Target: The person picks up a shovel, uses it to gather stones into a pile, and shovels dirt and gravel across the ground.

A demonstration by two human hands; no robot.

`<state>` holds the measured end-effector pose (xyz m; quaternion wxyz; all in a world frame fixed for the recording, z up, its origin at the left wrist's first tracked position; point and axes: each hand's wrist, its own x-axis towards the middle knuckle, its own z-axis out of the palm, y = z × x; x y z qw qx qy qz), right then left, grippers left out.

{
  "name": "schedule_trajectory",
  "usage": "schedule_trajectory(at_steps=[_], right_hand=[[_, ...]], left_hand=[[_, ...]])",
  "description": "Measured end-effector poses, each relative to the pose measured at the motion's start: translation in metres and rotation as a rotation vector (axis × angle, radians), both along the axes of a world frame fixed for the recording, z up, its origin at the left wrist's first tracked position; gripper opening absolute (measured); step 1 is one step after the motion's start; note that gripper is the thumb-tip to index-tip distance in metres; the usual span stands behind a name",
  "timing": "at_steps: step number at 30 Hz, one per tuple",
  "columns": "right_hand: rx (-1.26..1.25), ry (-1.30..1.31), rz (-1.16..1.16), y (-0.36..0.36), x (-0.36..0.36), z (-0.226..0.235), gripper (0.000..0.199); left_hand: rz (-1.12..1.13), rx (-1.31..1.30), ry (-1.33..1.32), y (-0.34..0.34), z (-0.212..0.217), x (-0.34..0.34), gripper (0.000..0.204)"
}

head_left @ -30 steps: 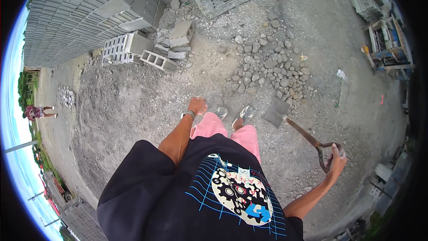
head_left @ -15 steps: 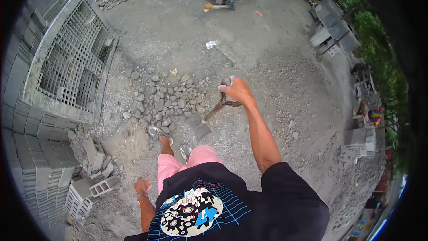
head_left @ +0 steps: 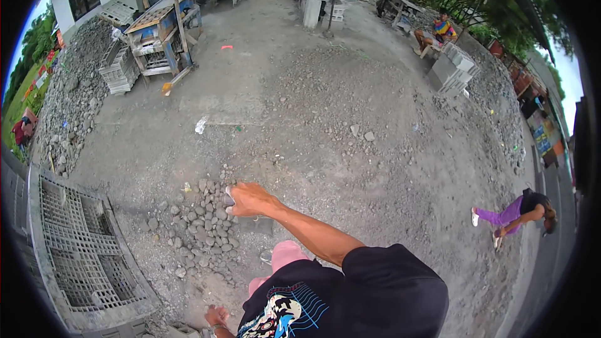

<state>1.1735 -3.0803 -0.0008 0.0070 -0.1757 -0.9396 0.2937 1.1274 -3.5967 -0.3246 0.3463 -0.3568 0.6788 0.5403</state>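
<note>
My right arm reaches out ahead, and my right hand [head_left: 249,201] is closed on the grip of a shovel [head_left: 256,226]. The hand hides most of the handle; part of the grey blade shows on the gravel below my forearm. Just left of the shovel lies a heap of rounded grey stones [head_left: 203,228]. My left hand [head_left: 217,316] hangs low beside my body with loosely parted fingers, and nothing shows in it.
A framed lattice panel [head_left: 87,244] leans at the left. Farther off stand a wooden workbench [head_left: 156,37] and stacked concrete blocks [head_left: 452,69], with a seated person [head_left: 441,30] behind. Another person [head_left: 526,211] bends down at the right. A larger stone pile [head_left: 75,94] lies far left.
The view has swung up and to the right, bringing in both people and more of the yard. My right hand still grips the shovel; my left stays low.
</note>
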Motion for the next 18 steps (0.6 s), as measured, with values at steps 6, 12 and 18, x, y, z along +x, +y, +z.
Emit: schedule_trajectory(at_steps=[6,12,18], right_hand=[[0.047,0.022,-0.064,-0.050,0.028,-0.002,0.041],[0.069,-0.013,-0.132,-0.090,0.055,-0.002,0.039],[0.028,0.000,-0.152,-0.107,0.068,-0.003,0.035]], left_hand=[[-0.230,0.063,0.249,0.027,0.050,-0.060,0.036],[-0.257,0.029,0.074,-0.041,0.031,-0.010,0.045],[0.017,0.120,-0.192,-0.183,-0.011,0.097,0.032]])
